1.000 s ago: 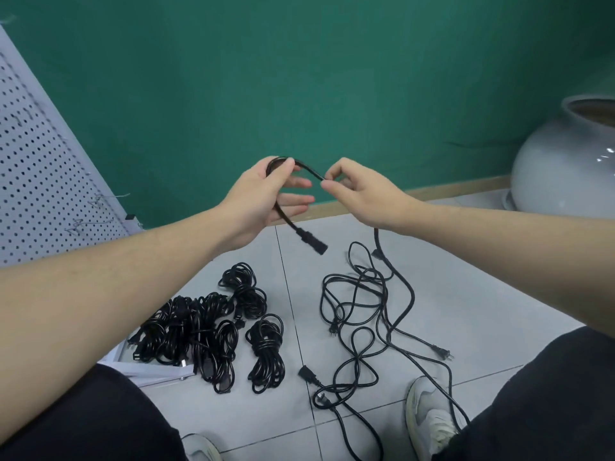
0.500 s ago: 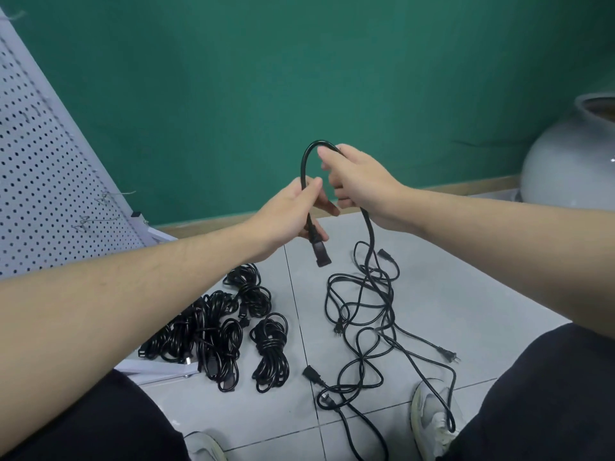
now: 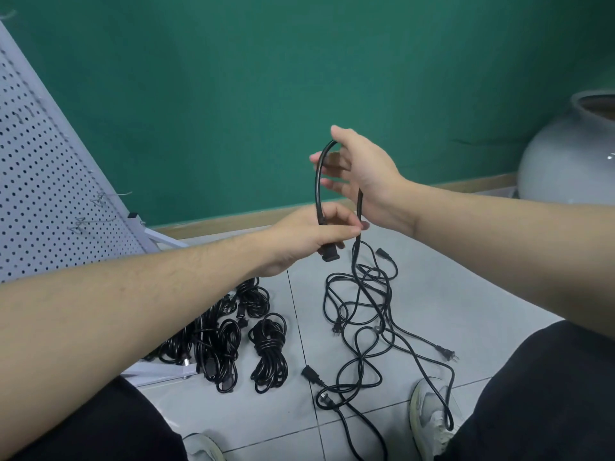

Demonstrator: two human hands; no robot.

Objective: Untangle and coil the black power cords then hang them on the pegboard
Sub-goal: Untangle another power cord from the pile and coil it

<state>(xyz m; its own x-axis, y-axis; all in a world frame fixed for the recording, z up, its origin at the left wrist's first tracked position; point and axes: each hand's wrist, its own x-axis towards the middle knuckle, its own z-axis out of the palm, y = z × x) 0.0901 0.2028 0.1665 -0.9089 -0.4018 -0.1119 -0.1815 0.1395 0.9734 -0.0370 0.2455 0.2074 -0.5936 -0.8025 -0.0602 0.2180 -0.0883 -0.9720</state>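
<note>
My left hand point(image 3: 312, 236) grips a black power cord point(image 3: 317, 188) just above its socket end point(image 3: 329, 255). The cord arches up in a loop to my right hand point(image 3: 361, 174), which holds the top of the loop between thumb and fingers. From there it drops to a loose tangle of black cords point(image 3: 366, 321) on the tiled floor. Several coiled black cords point(image 3: 233, 334) lie in a pile to the left. The white pegboard point(image 3: 43, 181) leans at the far left with wire hooks point(image 3: 109, 197) on it.
A large grey ceramic jar point(image 3: 565, 154) stands at the right by the green wall. My shoes point(image 3: 429, 417) and dark trouser legs frame the tangle. The pegboard's white foot point(image 3: 159, 374) lies under the coiled pile. A loose plug point(image 3: 447, 354) lies to the right of the tangle.
My right hand has lifted the cord upward, stretching a taller loop. My left hand slid down the cord to just above the socket end.
</note>
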